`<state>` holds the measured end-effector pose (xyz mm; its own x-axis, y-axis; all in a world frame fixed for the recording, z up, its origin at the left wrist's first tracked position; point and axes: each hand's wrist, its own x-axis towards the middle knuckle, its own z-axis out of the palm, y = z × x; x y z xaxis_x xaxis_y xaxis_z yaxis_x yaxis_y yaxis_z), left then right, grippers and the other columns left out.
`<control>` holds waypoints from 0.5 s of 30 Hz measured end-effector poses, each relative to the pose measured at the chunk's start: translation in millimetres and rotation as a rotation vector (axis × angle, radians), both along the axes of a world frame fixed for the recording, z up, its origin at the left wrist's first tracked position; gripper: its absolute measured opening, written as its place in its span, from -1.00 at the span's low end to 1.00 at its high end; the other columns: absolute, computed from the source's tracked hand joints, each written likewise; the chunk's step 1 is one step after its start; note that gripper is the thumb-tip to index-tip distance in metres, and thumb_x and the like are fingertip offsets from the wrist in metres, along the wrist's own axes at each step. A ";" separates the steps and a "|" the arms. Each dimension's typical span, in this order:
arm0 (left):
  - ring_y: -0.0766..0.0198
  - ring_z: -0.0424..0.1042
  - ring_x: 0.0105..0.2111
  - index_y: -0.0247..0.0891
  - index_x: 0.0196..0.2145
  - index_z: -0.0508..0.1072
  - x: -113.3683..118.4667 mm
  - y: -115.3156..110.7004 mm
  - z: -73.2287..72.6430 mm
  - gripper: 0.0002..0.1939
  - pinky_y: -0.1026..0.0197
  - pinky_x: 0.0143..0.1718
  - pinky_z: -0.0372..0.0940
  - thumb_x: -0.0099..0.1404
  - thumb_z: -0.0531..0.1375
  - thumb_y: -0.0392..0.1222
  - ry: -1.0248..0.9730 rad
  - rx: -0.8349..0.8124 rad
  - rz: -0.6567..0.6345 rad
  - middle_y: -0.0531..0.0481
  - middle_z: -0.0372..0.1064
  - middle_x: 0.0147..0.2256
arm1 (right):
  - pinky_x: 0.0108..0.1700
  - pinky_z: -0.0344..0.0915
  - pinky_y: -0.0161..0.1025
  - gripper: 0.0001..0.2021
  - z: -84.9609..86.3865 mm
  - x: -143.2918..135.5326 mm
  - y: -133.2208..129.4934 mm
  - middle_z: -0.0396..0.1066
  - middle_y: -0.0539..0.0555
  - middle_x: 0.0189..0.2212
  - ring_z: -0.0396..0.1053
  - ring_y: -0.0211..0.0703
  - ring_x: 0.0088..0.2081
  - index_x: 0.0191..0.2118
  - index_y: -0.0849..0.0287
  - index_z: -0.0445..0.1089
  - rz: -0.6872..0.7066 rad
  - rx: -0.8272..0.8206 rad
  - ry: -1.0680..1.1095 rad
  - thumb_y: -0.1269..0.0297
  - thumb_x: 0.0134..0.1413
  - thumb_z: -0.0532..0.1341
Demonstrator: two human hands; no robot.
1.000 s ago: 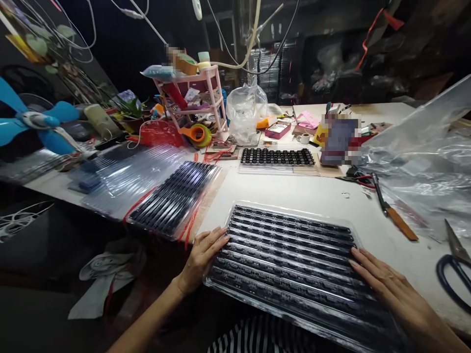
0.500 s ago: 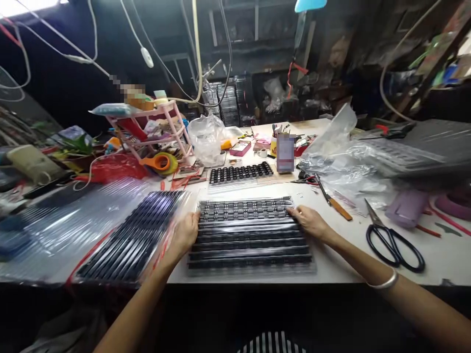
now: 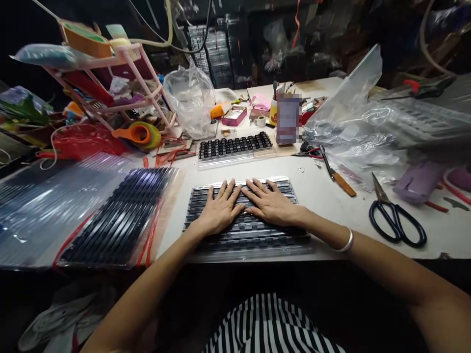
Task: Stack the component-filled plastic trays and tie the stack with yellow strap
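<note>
In front of me on the white table lies a clear plastic tray [image 3: 253, 240] with rows of black parts in it. My left hand [image 3: 221, 208] rests flat on top of it, left of the middle, fingers spread. Beside it my right hand [image 3: 270, 203] also lies flat on the tray, fingers apart and palm down. The two thumbs nearly meet, and neither hand holds anything. The hands hide the middle rows of black parts. To the left is a similar stack of black strips [image 3: 121, 215] in clear plastic with red ties.
Large scissors [image 3: 397, 220] and a wooden-handled tool [image 3: 338, 179] lie on the right. Behind the tray sits a smaller tray of black pieces [image 3: 235, 145]. Clear plastic bags [image 3: 368, 132] heap at right; a pink rack [image 3: 147, 88] stands at back left.
Both hands have left the tray's left and right edges and now lie flat on its top near the middle. The camera view has tilted downward.
</note>
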<state>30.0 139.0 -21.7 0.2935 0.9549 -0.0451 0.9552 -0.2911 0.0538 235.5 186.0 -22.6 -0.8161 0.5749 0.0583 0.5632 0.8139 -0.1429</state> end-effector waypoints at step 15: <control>0.08 -0.27 0.29 -0.23 0.28 -0.08 -9.1 -14.2 2.5 -0.37 -0.15 0.23 -0.25 0.37 -0.23 0.13 0.047 0.043 0.123 -0.09 -0.27 0.31 | 0.26 -0.30 0.09 -0.43 -6.8 13.1 10.6 -0.26 0.17 0.32 -0.34 0.01 0.31 0.29 0.17 -0.05 -0.247 -0.051 0.046 -0.01 0.28 -0.18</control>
<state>20.9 124.8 -19.3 0.1725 0.9849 -0.0139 0.9850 -0.1725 -0.0017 248.6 196.6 -29.4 -0.6477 0.7597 0.0581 0.7361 0.6436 -0.2099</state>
